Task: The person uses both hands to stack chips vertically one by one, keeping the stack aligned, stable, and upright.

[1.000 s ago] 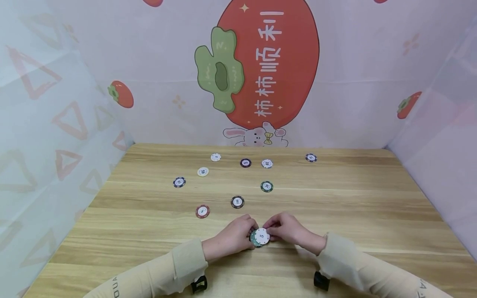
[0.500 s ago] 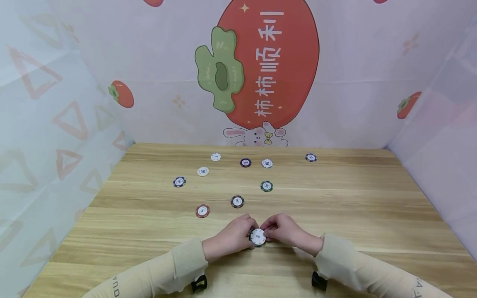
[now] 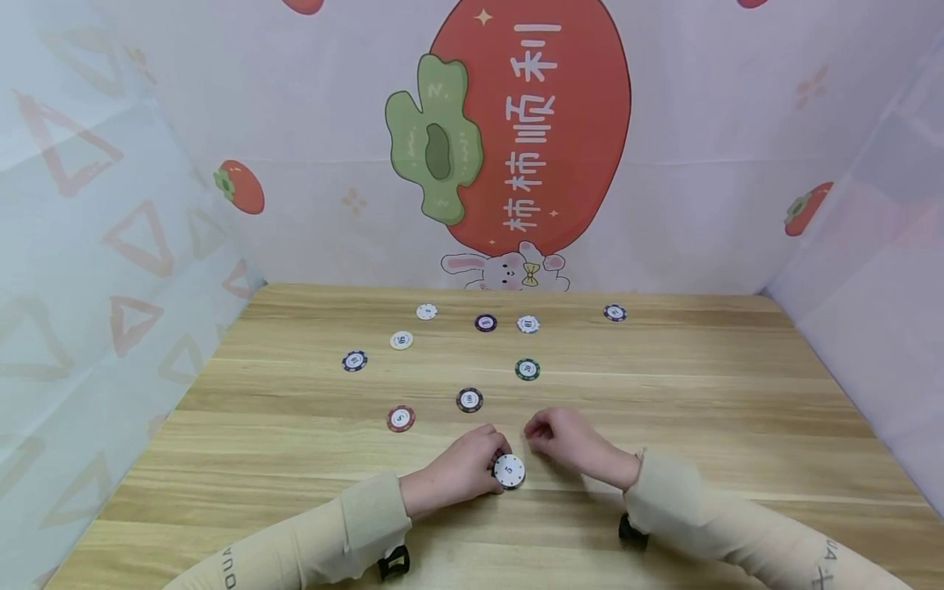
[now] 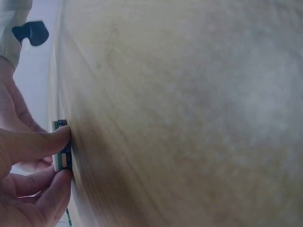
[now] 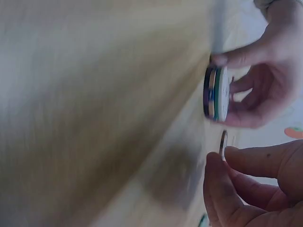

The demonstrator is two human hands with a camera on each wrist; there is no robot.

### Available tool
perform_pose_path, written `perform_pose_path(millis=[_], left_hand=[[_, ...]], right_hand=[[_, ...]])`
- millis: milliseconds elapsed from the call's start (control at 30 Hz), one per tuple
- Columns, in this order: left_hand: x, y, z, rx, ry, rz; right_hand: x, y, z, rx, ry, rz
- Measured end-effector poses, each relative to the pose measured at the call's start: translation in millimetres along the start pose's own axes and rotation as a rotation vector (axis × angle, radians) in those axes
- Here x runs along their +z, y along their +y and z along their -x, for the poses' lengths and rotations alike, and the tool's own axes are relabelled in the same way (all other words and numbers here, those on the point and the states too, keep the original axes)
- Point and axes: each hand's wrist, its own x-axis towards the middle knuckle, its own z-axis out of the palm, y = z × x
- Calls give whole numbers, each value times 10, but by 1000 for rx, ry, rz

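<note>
A short stack of poker chips with a white chip on top is gripped at its side by the left hand. Green and dark blue chip edges show under the white one in the left wrist view, between the thumb and fingers of the left hand. To the right of the stack and apart from it, the right hand hovers with fingers loosely curled. In the right wrist view, the right hand has thumb and forefinger close together, no chip clearly held; a thin chip edge appears just past the fingertips.
Single chips lie spread over the wooden table: a red one, a black one, a green one, a blue one and several farther back. Printed cloth walls stand behind and at both sides.
The white chip has moved left from an offset position to sit squarely on the stack. My right hand has let go of it and drawn back to the right; the left hand has stayed put.
</note>
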Motion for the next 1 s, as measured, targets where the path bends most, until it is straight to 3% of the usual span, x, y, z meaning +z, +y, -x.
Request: perform_pose_path(millis=[133, 467, 1000], left_hand=[[1, 1, 5, -4, -3, 0], [2, 0, 7, -10, 2, 16], [0, 7, 4, -1, 2, 9]], right_hand=[[-77, 51, -99, -17, 40, 133], [-336, 382, -368, -266, 137, 454], [-862, 779, -688, -60, 181, 489]])
